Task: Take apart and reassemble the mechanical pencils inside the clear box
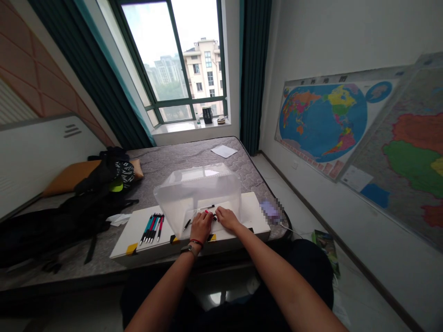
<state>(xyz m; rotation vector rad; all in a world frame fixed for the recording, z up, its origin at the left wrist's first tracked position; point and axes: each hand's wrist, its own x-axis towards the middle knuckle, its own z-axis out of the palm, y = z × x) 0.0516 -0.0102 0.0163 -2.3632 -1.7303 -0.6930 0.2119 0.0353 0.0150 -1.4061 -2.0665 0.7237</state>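
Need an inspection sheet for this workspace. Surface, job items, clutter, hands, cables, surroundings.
Surface: long white box on a grey mattress; yellow and black tape at its near edge.
Job items: row of pens on the left of the box; translucent bin with its open side toward the person; loose pen near the left hand.
Clutter: black bag, crumpled tissue, paper sheet, pixelated item.
Hands: left hand and right hand close together at small red and black parts; exact grip unclear.
Cables: white cable near the pixelated item, at the mattress edge.
Surroundings: window ahead, world map on right wall.
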